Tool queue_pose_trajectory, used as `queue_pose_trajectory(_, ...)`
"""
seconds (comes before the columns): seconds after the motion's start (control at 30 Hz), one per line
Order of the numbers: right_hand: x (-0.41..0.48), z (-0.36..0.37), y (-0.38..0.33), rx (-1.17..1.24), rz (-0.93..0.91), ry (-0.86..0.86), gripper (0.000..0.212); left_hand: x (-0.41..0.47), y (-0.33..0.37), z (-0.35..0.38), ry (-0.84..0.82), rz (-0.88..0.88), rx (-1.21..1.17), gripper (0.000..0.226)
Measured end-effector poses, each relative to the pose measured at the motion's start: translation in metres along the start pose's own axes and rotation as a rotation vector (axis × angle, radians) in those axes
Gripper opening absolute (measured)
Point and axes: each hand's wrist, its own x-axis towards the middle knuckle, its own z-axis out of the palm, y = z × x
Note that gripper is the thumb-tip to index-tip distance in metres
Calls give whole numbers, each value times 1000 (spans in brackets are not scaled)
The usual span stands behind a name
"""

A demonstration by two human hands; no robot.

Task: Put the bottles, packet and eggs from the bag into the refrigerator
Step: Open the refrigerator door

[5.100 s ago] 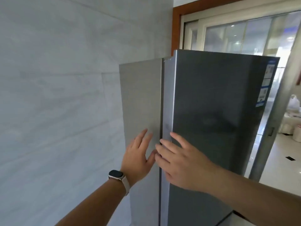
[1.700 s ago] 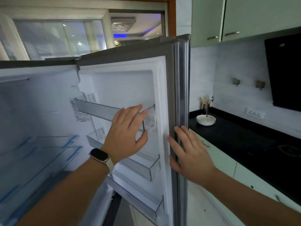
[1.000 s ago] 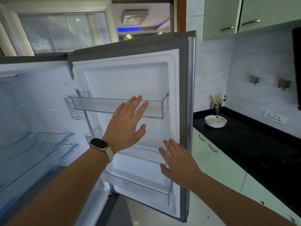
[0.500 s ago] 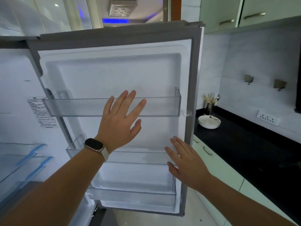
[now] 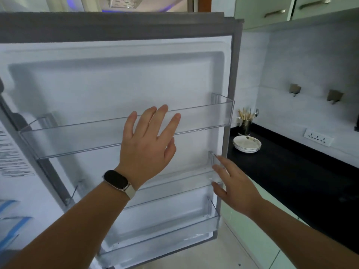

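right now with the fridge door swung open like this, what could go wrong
The refrigerator door has its free edge close to the black counter; pushed further, it may hit the lower cabinet or jolt the stacked plates. The right hand is at that edge, so its fingers could get pinched between door and cabinet.

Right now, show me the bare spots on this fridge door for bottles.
All three look bare: top bin either side of the left hand, middle bin left of the right hand, bottom bin end to end. The counter corner is crowded by plates and utensil holder.
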Motion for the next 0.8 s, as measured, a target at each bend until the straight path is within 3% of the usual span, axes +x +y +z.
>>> queue_pose_trajectory(0.3,23,18,16,-12,26,-36,41,3,0,22,14,-7,53,42)
queue_pose_trajectory(0.8,46,1,32,-29,-31,-236,57,8,17,28,-89,38,33,47)
